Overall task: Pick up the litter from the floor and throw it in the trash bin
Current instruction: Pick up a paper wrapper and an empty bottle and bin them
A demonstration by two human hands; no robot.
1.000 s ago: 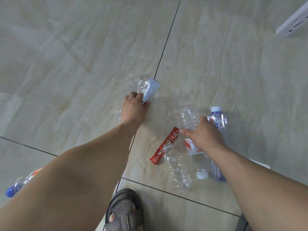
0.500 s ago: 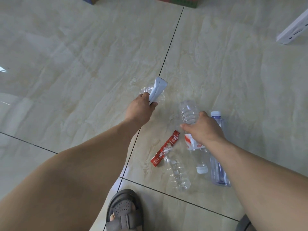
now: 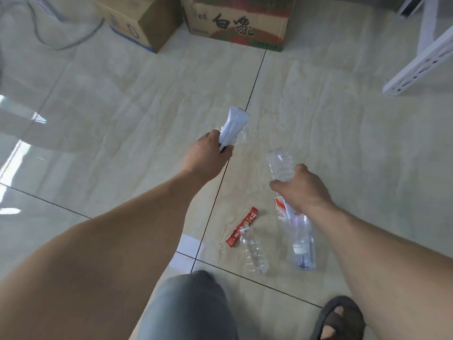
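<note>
The left hand [image 3: 207,155] was clamped on a folded white paper [image 3: 234,127] and crumpled clear plastic [image 3: 241,138], now raised higher off the floor [image 3: 122,106] than half a second before; the right hand [image 3: 302,187] was closed round a clear bottle [image 3: 280,165], now lifted with a second bottle [image 3: 302,244] hanging below it; a red sachet [image 3: 241,228] and a crushed bottle [image 3: 255,253] were left lying near; two cardboard boxes [image 3: 235,20] had come into view at the far edge.

I am seeing bright daylight shining white on the floor [image 3: 73,123] at left; edges are bending.
</note>
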